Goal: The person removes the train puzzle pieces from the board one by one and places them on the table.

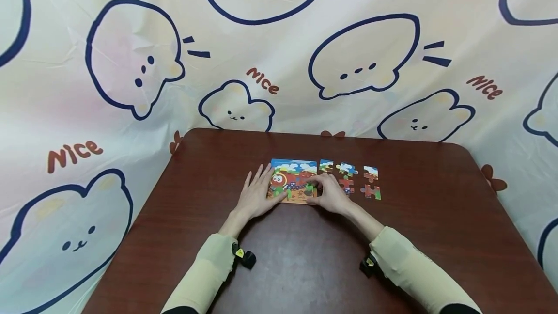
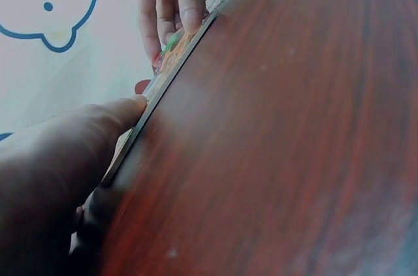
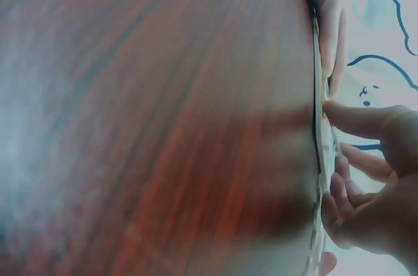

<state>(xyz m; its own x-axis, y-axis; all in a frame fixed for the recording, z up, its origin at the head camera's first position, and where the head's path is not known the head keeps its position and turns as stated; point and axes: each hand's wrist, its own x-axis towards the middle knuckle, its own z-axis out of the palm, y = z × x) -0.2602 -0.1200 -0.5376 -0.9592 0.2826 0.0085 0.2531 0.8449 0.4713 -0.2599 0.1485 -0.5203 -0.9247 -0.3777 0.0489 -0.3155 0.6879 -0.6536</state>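
A colourful cartoon jigsaw puzzle (image 1: 294,180) lies flat on the table. My left hand (image 1: 256,196) rests along its left side, fingers extended and thumb on the near edge; in the left wrist view the thumb (image 2: 111,122) touches that edge. Over the puzzle's right part, my right hand (image 1: 332,195) pinches a puzzle piece (image 1: 310,189) between thumb and fingers, at the board's surface. That piece is mostly hidden by the fingers. From the right wrist view, the right hand (image 3: 379,175) has its thumb at the board's near edge and the other fingers bent beyond it.
Several loose puzzle pieces lie right of the board, among them a sky piece (image 1: 346,168), a red piece (image 1: 371,191) and one with white and red (image 1: 370,173). The brown table (image 1: 279,256) reaches back to a cartoon-printed cloth (image 1: 287,52).
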